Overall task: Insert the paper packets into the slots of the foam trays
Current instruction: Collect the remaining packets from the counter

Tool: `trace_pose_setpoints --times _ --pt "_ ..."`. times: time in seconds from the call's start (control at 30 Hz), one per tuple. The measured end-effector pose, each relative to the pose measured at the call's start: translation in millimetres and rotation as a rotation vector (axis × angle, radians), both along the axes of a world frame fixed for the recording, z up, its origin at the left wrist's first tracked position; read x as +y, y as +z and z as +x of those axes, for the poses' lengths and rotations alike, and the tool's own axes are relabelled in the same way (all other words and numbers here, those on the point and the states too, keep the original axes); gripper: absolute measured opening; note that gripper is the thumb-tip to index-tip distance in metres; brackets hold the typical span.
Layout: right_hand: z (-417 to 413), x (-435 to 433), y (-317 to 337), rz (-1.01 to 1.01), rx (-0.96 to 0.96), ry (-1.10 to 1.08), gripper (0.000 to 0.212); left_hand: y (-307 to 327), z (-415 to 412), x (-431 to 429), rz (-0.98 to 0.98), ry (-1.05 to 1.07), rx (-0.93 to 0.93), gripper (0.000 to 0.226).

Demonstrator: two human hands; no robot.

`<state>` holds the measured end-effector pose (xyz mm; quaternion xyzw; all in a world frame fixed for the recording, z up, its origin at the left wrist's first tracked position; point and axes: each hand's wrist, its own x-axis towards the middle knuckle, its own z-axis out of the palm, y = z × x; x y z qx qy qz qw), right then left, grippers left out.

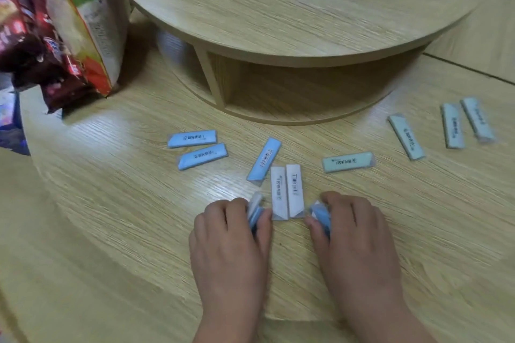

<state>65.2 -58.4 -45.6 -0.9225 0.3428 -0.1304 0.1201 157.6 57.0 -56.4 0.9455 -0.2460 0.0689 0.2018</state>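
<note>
Pale wood grain runs across the counter point(111, 203) where both hands rest, knuckles up. The left hand point(231, 242) has its grip closed around a small stack of packets point(255, 210), a white one on top of a blue one, their ends poking out past the fingertips. The right hand point(354, 234) is likewise closed on a blue packet point(322, 216) (its clear wrapper catches the light), held between thumb and fingers.

Between the two grips, just ahead of the fingertips, two white packets point(287, 191) lie side by side, touching along their long edges and pointing away from the person. Touching the far corner of that pair, a blue packet with a barcode point(264, 161) lies tilted. Farther out and to the left of the left grip, two more blue packets point(198, 149) lie near each other, almost parallel. Ahead and to the right of the right grip sits a pale green packet point(348, 161), lying crosswise. Well beyond it to the right, three pale green packets point(443, 128) lie apart from the rest, two of them close together.

Beyond all the packets rises a round wooden shelf unit point(278, 8) with an open compartment under its top. Far to the left of the left grip stand colourful snack bags point(55, 22), partly cut off by the edge of the view.
</note>
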Motion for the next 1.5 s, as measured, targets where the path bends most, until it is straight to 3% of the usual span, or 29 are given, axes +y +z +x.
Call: trace_pose_setpoints --times 0.07,0.17,0.33,0.57,0.83,1.03,1.2,1.33,1.4,1.5 --pt "-2 2 -5 -0.037 -0.025 0.010 0.030 -2 -1 0 -0.006 -0.007 -0.033 0.040" --pt "-1 1 -7 -0.023 -0.049 0.030 0.035 -5 -2 4 -0.015 0.008 -0.074 0.037" --pt "22 0 12 0.187 -0.110 -0.114 0.043 -7 -4 5 0.038 0.054 -0.105 0.031" --pt "63 13 15 0.221 0.180 -0.086 0.074 -15 -2 11 0.044 0.036 -0.202 0.028" --pt "69 2 16 0.225 0.202 -0.072 0.058 -11 26 25 -0.018 -0.012 -0.284 0.024" --pt "60 -11 20 0.201 0.225 0.119 0.029 7 45 18 -0.095 -0.106 -0.034 0.035" --pt "44 -20 18 0.068 0.163 0.239 0.019 22 66 -9 -0.069 -0.152 -0.023 0.040" --pt "24 -36 13 0.001 0.094 0.370 0.035 22 75 -35 0.120 -0.215 0.127 0.058" --pt "19 -45 14 -0.002 0.086 0.391 0.048 23 76 -39 0.166 -0.228 0.117 0.047" --pt "14 -62 19 -0.027 0.084 0.432 0.050 26 75 -39 0.167 -0.225 0.105 0.028"
